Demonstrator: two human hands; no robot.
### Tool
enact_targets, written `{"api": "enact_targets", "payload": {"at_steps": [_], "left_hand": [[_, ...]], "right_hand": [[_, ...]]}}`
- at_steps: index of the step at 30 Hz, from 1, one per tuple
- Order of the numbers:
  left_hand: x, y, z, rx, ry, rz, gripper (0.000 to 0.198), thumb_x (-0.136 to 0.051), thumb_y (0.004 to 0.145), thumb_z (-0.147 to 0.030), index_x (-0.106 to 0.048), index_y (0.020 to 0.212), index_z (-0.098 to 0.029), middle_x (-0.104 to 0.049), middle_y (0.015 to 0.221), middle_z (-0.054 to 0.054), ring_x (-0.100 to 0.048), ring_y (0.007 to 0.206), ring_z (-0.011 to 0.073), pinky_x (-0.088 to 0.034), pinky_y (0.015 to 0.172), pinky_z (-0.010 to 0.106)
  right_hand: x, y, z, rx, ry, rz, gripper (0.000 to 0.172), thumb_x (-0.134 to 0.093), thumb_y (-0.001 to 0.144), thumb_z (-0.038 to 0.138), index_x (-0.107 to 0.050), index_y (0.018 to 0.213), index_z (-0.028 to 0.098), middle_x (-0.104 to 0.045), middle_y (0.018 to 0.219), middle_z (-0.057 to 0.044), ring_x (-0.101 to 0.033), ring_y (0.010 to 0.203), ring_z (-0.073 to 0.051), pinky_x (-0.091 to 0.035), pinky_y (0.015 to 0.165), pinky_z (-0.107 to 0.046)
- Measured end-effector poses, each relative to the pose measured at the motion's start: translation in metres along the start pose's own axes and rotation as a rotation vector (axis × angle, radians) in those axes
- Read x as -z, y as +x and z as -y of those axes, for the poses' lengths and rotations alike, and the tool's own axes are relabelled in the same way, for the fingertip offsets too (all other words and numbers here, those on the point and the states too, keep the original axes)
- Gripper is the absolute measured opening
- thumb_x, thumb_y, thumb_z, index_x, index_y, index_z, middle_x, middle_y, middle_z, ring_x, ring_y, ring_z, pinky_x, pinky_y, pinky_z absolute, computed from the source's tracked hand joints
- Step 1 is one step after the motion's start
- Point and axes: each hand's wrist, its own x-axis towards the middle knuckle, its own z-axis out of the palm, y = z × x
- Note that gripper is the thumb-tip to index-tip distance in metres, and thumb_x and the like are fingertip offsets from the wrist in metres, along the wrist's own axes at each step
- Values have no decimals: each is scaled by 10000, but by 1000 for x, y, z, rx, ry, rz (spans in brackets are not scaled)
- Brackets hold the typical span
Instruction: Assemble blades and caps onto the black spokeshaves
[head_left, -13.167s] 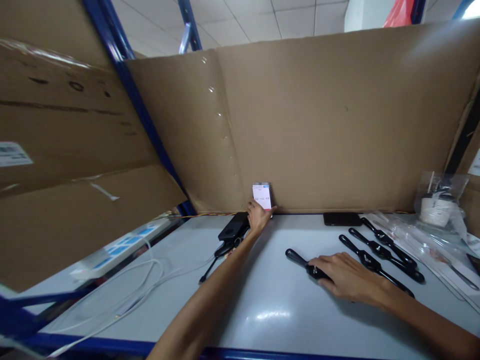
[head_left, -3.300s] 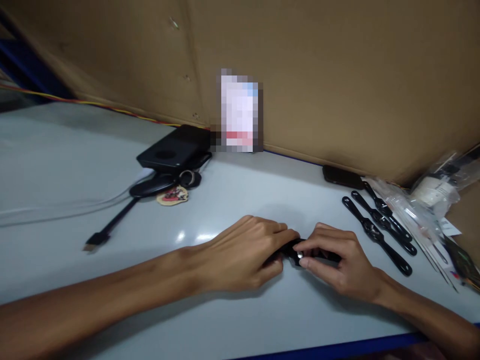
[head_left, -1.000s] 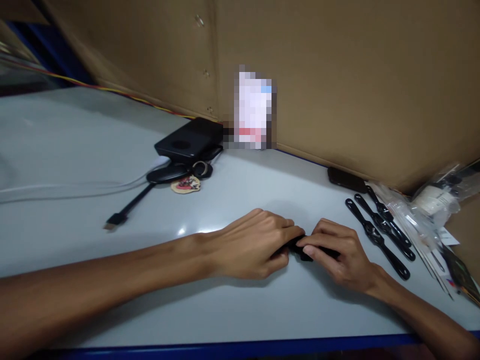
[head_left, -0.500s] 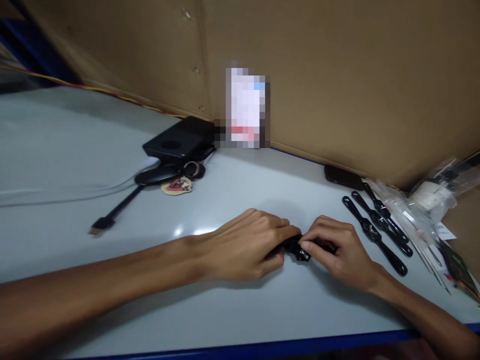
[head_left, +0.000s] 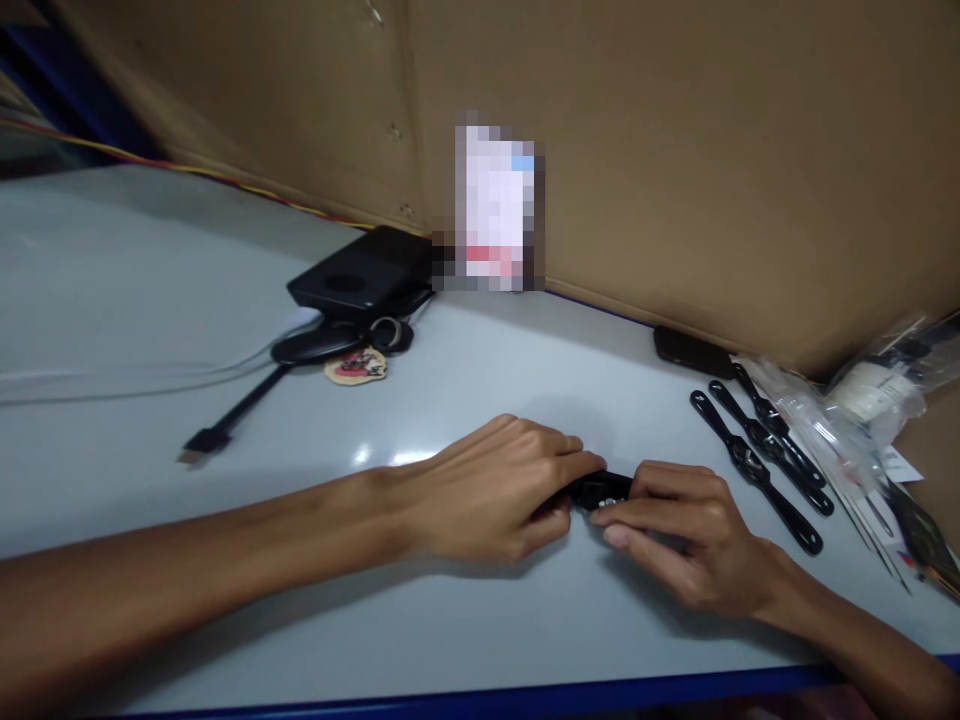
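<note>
Two hands (head_left: 504, 490) (head_left: 694, 542), fingers (head_left: 643, 514) curled, touching black tool (head_left: 591, 491)

No readable text: propped screen (head_left: 495, 205) pixelated, marks on small tag (head_left: 355, 368) illegible.

Left of the hands (head_left: 517, 490): formerly at the propped phone (head_left: 496, 205), now closed on the black tool (head_left: 611, 483). Right of the hands (head_left: 686, 530): fingertips lowered half a second on, from the tool's middle toward its near edge.
</note>
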Motion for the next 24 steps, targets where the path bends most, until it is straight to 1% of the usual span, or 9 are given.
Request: {"api": "enact_targets", "payload": {"at_steps": [2,4,7,9,13,17,19,22,24], "left_hand": [[0,0,0,-4,2,-4,323,-483,795,-146,-654,1065,-189,-680,836,38,-627,666,195,-396,575,305],[0,0,0,-4,6,-3,327,-483,794,-144,-655,1069,-187,-679,828,38,-628,662,197,-392,570,308],[0,0,0,-2,2,1,344,-492,785,-141,-655,1085,-181,-683,835,42,-633,662,199,-396,566,309],[0,0,0,1,2,0,353,-494,781,-140,-655,1093,-177,-686,846,46,-640,674,205,-404,571,314],[1,1,-1,4,7,10,354,-492,791,-140,-655,1102,-181,-688,854,45,-642,682,207,-405,575,316],[2,1,-2,16,0,30,356,-493,792,-138,-657,1104,-183,-687,859,44,-646,693,210,-409,584,318],[2,1,-2,16,1,26,357,-491,794,-138,-657,1106,-184,-685,854,42,-644,692,209,-407,582,317],[2,1,-2,16,14,24,355,-494,799,-145,-657,1111,-183,-684,847,42,-637,674,202,-398,569,311],[2,1,-2,17,18,31,362,-493,798,-149,-657,1119,-178,-692,861,47,-647,686,208,-403,574,316]], "right_hand": [[-1,-1,-2,-32,-70,-23,230,-553,997,205,-762,946,126,-601,674,-31,-519,583,-132,-407,531,-267],[-1,-1,-4,-60,-128,-40,268,-540,1000,197,-747,846,125,-566,636,-22,-490,564,-133,-386,528,-278],[0,0,-3,-40,-86,-22,331,-538,997,198,-699,713,142,-538,600,-12,-461,538,-125,-365,508,-276],[0,1,-1,-16,-45,-19,328,-540,1002,211,-699,721,151,-552,603,-11,-465,534,-122,-368,501,-267],[0,2,0,-12,-74,-76,254,-558,997,197,-749,845,126,-571,609,-16,-490,531,-122,-376,498,-261],[0,1,-4,23,-66,-63,240,-557,991,188,-758,879,119,-576,613,-16,-487,524,-119,-382,492,-256],[0,1,-5,27,-109,-74,238,-548,993,187,-757,897,125,-585,630,-21,-490,539,-125,-388,505,-262],[0,1,-5,-17,-150,-79,298,-544,990,187,-731,764,136,-558,601,-17,-472,534,-127,-376,507,-273],[0,1,-3,-28,-80,-49,323,-549,986,192,-717,716,136,-556,580,-15,-478,521,-121,-368,490,-267]]}}
